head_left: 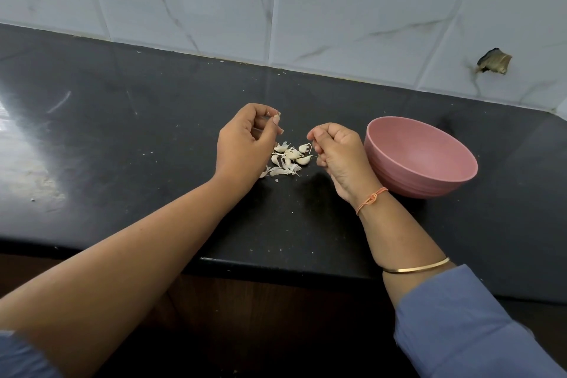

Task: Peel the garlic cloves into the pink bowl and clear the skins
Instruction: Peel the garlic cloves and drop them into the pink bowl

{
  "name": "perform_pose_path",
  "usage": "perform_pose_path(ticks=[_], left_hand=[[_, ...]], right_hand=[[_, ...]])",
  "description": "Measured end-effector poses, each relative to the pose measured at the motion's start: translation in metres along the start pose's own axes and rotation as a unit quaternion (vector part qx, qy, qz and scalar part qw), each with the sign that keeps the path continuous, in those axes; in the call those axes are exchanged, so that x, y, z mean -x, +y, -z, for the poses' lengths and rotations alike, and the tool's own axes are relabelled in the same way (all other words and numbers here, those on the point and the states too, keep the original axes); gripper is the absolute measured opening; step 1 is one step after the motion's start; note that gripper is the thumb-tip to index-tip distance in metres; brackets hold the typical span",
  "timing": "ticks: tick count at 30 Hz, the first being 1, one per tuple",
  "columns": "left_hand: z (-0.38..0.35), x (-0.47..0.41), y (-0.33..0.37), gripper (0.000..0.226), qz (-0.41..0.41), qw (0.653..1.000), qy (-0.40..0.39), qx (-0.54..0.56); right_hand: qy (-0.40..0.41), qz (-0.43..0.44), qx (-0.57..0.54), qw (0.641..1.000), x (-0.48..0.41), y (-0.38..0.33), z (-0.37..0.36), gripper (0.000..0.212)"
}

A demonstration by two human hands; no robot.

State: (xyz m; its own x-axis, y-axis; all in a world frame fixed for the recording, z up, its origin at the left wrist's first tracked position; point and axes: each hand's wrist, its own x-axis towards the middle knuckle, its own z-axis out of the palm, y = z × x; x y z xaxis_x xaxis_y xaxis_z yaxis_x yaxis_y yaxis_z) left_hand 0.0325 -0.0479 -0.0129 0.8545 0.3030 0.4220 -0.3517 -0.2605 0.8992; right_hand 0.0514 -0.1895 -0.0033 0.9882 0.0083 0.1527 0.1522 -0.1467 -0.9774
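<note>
Dark stone counter (153,132), backed by a pale marbled tile wall (337,9); one tile carries a broken hole (494,61) at the right.

Garlic cloves (290,156) lie in a small loose heap on the counter, mixed with thin papery skins (280,172); the heap sits between the two hands, and partly behind the left one.

Pink bowl (429,175) stands upright on the counter, just right of the right hand; the part of its inside that shows holds nothing; its near inner wall is hidden by the rim.

Left hand (245,144) is raised over the heap, fingers curled, thumb and forefinger pinched on a small pale scrap at the tips; whether clove or skin cannot be told.

Right hand (337,153) is loosely closed, fingertips bent in toward the palm, beside the heap; what it grips, if anything, cannot be told; a thin pale strand shows at the fingertips.

Right wrist bears an orange thread (371,198); a gold bangle (417,267) sits further up the forearm, above a blue sleeve (460,331).
</note>
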Motion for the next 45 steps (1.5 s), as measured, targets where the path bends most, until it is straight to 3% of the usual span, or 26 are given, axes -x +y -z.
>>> perform_pose_path(ticks=[4, 9, 11, 14, 16, 20, 27, 32, 36, 41, 45], left_hand=[[-0.0003, 0.0001, 0.0002, 0.007, -0.002, 1.0, 0.002, 0.003], [-0.0001, 0.0003, 0.0, 0.008, -0.006, 1.0, 0.003, 0.001], [0.0, 0.0004, -0.0002, 0.007, -0.009, 1.0, 0.004, 0.001], [0.0002, 0.0003, -0.0004, 0.006, -0.011, 1.0, 0.004, 0.0], [0.0003, 0.0002, -0.0007, 0.007, -0.009, 1.0, 0.003, 0.002], [0.0005, 0.0003, -0.0001, 0.009, -0.005, 1.0, 0.002, 0.003], [0.0008, 0.0007, 0.0008, 0.006, -0.005, 1.0, 0.005, -0.001], [0.0011, 0.0008, 0.0013, 0.007, -0.003, 1.0, 0.001, -0.004], [0.001, 0.0008, 0.0009, 0.007, -0.006, 1.0, 0.003, -0.008], [0.0012, 0.0002, -0.0001, 0.006, -0.011, 1.0, 0.005, -0.009], [0.0008, 0.0002, -0.0002, 0.005, -0.008, 1.0, 0.005, -0.011]], right_hand=[[0.015, -0.047, -0.081, 0.995, 0.0003, -0.0032, 0.0015, 0.037], [-0.045, -0.117, -0.175, 0.976, 0.0003, -0.0064, 0.0034, 0.062], [-0.059, -0.124, -0.188, 0.972, 0.0003, -0.007, 0.0045, 0.059], [-0.071, -0.101, -0.182, 0.975, 0.0026, -0.0078, 0.0043, 0.026], [-0.065, -0.075, -0.149, 0.984, 0.0036, -0.0069, 0.0033, 0.017], [-0.028, -0.08, -0.12, 0.989, 0.0032, -0.0057, 0.0019, 0.02], [-0.032, -0.085, -0.098, 0.991, 0.0035, -0.0053, 0.0019, 0.027], [-0.021, -0.081, -0.134, 0.987, 0.0042, -0.0074, 0.0027, 0.038], [-0.06, -0.107, -0.153, 0.981, 0.0039, -0.0085, 0.0027, 0.058], [-0.075, -0.076, -0.193, 0.975, 0.0056, -0.0102, 0.0023, 0.027], [-0.074, -0.033, -0.213, 0.974, 0.0055, -0.0083, 0.0018, 0.019]])
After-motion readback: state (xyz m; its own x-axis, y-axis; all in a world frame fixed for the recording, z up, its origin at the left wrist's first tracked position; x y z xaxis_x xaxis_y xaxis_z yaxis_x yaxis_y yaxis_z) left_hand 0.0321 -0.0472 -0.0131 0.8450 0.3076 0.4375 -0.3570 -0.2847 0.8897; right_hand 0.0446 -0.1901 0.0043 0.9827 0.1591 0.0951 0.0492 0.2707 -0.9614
